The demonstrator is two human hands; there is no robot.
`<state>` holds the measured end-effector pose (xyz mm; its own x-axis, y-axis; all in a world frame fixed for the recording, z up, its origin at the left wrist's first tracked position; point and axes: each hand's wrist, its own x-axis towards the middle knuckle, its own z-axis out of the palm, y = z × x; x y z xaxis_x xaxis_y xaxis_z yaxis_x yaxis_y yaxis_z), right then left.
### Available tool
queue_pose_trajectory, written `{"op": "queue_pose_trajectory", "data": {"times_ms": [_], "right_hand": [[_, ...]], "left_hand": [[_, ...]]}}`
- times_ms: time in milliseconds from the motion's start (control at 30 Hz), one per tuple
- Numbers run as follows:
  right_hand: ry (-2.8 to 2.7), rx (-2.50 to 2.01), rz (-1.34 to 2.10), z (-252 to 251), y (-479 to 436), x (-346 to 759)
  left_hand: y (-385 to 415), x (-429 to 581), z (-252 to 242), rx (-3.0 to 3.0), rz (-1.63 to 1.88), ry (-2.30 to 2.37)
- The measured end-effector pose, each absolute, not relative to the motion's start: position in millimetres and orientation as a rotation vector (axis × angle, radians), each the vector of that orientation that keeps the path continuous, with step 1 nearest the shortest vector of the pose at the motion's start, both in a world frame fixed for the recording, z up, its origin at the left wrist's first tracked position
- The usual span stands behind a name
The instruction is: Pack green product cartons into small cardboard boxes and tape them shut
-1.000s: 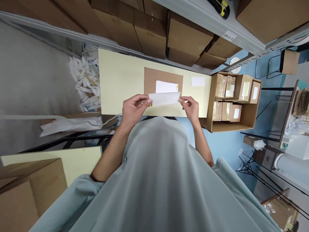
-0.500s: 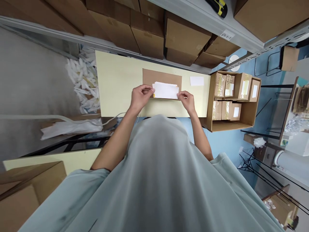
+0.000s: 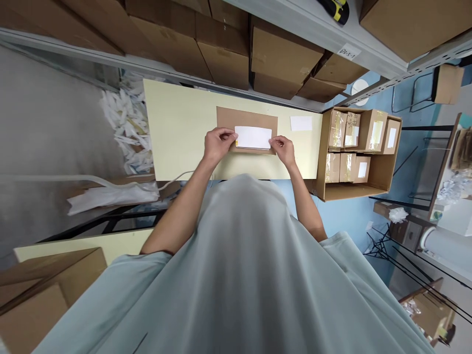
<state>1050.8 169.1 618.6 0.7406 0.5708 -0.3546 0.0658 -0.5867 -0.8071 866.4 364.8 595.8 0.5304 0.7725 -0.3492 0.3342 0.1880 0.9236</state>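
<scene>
A white paper sheet [image 3: 253,137] with a small yellow mark near its left end lies over a flat brown cardboard piece [image 3: 247,117] on the pale yellow table [image 3: 177,128]. My left hand [image 3: 217,144] pinches the sheet's left edge between thumb and fingers. At the opposite edge, my right hand [image 3: 283,149] pinches the right end. Most of the cardboard shows beyond the sheet, with a thin strip along the near side. To the right of my right hand rests a smaller white paper [image 3: 301,123].
An open carton [image 3: 372,191] holding several small taped boxes stands at the table's right end. Along the far side runs a grey metal shelf [image 3: 287,101] bearing large brown boxes [image 3: 283,54]. White scraps [image 3: 127,123] are heaped left of the table.
The sheet now lies as one even layer, where a second edge showed behind it before. My hands have come slightly closer together, still holding both ends.
</scene>
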Motion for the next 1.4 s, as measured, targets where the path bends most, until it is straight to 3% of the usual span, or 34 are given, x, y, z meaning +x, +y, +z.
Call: {"op": "queue_pose_trajectory", "data": {"times_ms": [767,1400], "right_hand": [[-0.519,-2.153,0.727,580.4,160.7,1046.2],[-0.600,-2.382,0.708,578.6,160.0,1045.4]], "left_hand": [[361.8,866.1,578.0,1.597,0.346,1.066],[347.2,867.2,555.6,1.977,0.321,1.142]]}}
